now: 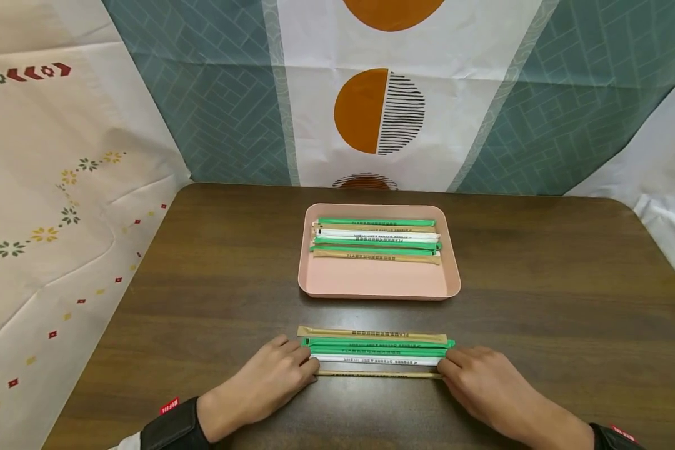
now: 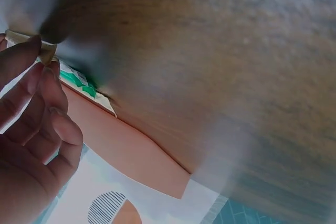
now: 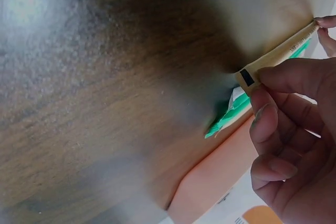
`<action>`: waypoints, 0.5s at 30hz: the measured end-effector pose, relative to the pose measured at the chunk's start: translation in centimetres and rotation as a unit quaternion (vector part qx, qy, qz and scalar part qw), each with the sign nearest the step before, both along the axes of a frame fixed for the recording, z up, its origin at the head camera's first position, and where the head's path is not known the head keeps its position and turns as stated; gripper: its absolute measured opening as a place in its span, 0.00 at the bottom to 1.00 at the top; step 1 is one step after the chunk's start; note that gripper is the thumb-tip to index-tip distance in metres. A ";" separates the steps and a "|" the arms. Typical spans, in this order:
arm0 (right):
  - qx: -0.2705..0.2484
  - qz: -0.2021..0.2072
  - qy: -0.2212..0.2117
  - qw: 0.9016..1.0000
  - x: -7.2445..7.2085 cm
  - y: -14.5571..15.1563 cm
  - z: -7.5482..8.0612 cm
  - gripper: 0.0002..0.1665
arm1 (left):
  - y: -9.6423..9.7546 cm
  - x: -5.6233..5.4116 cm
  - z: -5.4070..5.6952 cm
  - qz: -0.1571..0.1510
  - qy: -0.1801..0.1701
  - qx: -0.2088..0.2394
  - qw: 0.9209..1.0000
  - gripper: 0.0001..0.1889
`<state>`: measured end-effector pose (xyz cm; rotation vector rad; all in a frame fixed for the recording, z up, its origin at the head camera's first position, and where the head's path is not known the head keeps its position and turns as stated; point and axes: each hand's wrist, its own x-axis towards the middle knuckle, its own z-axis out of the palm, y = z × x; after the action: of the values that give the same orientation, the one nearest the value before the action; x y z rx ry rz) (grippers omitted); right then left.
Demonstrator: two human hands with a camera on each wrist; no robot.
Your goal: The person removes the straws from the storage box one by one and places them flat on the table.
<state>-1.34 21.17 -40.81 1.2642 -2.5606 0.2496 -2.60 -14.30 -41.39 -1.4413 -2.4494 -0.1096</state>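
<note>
A thin tan paper-wrapped straw [image 1: 379, 375] lies crosswise nearest the person. My left hand [image 1: 272, 377] pinches its left end between thumb and fingertips. The right hand [image 1: 486, 384] pinches the other end, which shows a dark mark in the right wrist view. Just beyond it runs a white wrapped straw [image 1: 378, 360], then green wrapped straws [image 1: 379, 343], then another tan straw [image 1: 371, 334] farthest out. All lie roughly parallel. In the left wrist view, the held straw's tan tip [image 2: 47, 52] pokes past the fingers, with green and white wrapper ends behind it.
A pink tray [image 1: 377, 284] stands beyond the row, with several green, white and tan wrapped straws [image 1: 378, 240] side by side in its far half. Everything rests on a brown wooden table [image 1: 540, 281]. Patterned cloth [image 1: 214, 94] hangs behind the table's far edge.
</note>
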 end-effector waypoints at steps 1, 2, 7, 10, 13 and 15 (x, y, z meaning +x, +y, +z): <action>0.001 0.000 -0.001 1.000 0.0 0.0 0.0 0.19 | 0.0 0.0 0.0 0.002 0.003 0.001 1.000 0.13; 0.002 0.000 -0.002 1.000 -0.1 0.0 0.0 0.18 | 0.0 -0.1 0.0 0.004 0.006 0.002 1.000 0.13; 0.003 0.003 -0.012 1.000 -0.2 0.1 0.1 0.22 | 0.0 -0.1 -0.1 0.006 0.027 0.007 1.000 0.13; 0.002 0.001 -0.009 1.000 -0.2 0.0 0.1 0.23 | 0.1 -0.1 0.0 0.006 0.032 0.011 0.999 0.14; -0.005 -0.002 0.005 1.000 -0.4 -0.1 0.2 0.26 | 0.1 -0.3 0.5 0.009 0.023 0.019 1.000 0.14; -0.012 -0.004 0.014 1.000 -0.5 0.0 0.3 0.26 | 0.0 -0.6 0.9 0.011 0.016 0.021 1.000 0.13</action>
<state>-1.84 21.13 -40.47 1.2398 -2.5316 0.2591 -3.22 -14.25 -40.44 -1.3869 -2.4233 -0.1314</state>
